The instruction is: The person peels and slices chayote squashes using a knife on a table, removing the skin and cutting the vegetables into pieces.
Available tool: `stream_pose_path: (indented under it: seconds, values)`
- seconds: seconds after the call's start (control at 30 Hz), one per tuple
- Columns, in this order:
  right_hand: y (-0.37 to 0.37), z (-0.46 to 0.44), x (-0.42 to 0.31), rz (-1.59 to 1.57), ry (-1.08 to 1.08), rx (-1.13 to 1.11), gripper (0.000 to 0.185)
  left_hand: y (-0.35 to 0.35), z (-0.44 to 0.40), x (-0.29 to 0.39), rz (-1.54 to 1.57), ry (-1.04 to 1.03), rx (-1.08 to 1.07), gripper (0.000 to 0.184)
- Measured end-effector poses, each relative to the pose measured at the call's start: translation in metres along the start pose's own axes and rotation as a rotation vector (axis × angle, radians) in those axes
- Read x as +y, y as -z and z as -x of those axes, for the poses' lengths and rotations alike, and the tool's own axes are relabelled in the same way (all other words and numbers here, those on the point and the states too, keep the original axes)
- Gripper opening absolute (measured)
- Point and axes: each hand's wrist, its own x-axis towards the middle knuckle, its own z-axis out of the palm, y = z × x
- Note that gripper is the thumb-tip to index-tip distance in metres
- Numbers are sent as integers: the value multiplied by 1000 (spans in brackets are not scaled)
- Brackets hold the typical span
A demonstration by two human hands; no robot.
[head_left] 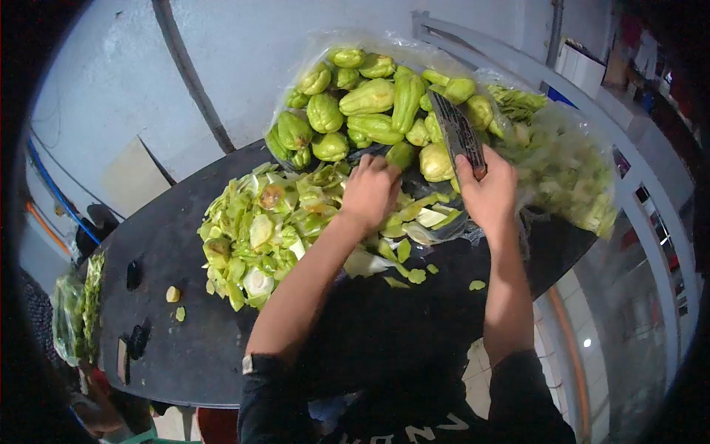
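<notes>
My right hand point(488, 185) grips the handle of a wide dark-bladed cleaver point(455, 129), its blade pointing up and to the left over the pile. My left hand point(372, 189) has its fingers curled down at a small green chayote point(400, 155); the palm hides part of the grip. Behind both hands, many whole green chayotes point(370, 98) lie heaped in an open clear plastic bag point(325, 41). A paler, yellowish chayote point(436, 162) sits between my hands. Peelings and cut pieces of chayote point(259, 233) spread in a mound to the left of and beneath my left forearm.
A clear bag of pale green pieces point(566, 174) stands at the right end of the dark table point(170, 244). Small dark objects point(137, 342) and a cut chunk point(173, 294) lie at left. A wall and a metal railing point(636, 229) border the table.
</notes>
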Motion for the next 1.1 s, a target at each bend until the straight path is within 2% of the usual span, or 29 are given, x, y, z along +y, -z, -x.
stream_pose_path:
  seconds: [0.03, 0.07, 0.13, 0.17, 0.23, 0.33, 0.4, 0.47, 0.53, 0.6, 0.63, 0.67, 0.73, 0.77, 0.83, 0.87, 0.93, 1.0, 1.03, 1.1]
  values:
    - [1, 0, 1, -8, -1, -3, 20, -18, -18, -2, 37, 70, 12, 35]
    - [2, 0, 2, 1, 2, -1, 20, -36, -35, -3, 45, 68, 17, 35]
    - [3, -1, 2, 20, -13, 0, 20, -70, -61, -4, 173, 363, -9, 54]
    - [8, 0, -3, -39, -57, -22, 20, -84, -71, -6, 176, 363, -3, 54]
    - [4, -1, 3, -75, -46, -11, 20, -99, -84, -4, 350, 526, 31, 64]
    - [0, 2, 8, -120, -39, 6, 20, -96, -88, 3, 305, 619, -22, 72]
    - [5, 2, 6, -140, -34, 15, 20, -83, -84, 5, 342, 627, -14, 72]
    - [9, 3, -3, -25, 9, -61, 20, -74, -79, 0, 302, 611, -118, 70]
    - [4, 5, -5, -44, 5, -65, 22, -60, -66, -3, 292, 619, -66, 66]
    - [0, 8, -6, -56, 36, -63, 22, -41, -48, -12, 497, 565, -15, 66]
    - [-3, 8, -3, -57, 42, -66, 22, -34, -36, -17, 509, 540, 101, 66]
    - [-6, 8, 2, -14, 77, -64, 22, -26, -24, -24, 506, 545, 107, 66]
    - [-12, 12, 1, 19, 118, -80, 22, 1, 4, -33, 730, 533, 143, 62]
    - [-14, 14, -4, -25, 109, -110, 22, 15, 18, -36, 724, 545, 149, 62]
    - [-17, 22, -20, -46, 101, -176, 22, 46, 43, -38, 1223, 650, 130, 53]
    - [-25, 28, -23, -53, 114, -182, 22, 58, 57, -41, 1219, 653, 146, 53]
    - [-42, 41, -27, -63, 273, -136, 20, 79, 85, -44, 1349, 646, 187, 44]
    - [-40, 54, -52, -164, 234, -280, 12, 102, 112, -31, 1455, 646, 285, 42]
    - [-44, 59, -55, -171, 298, -276, 13, 110, 125, -25, 1565, 648, 370, 42]
    - [-51, 67, -66, -184, 375, -282, 13, 119, 148, -22, 1574, 646, 420, 41]
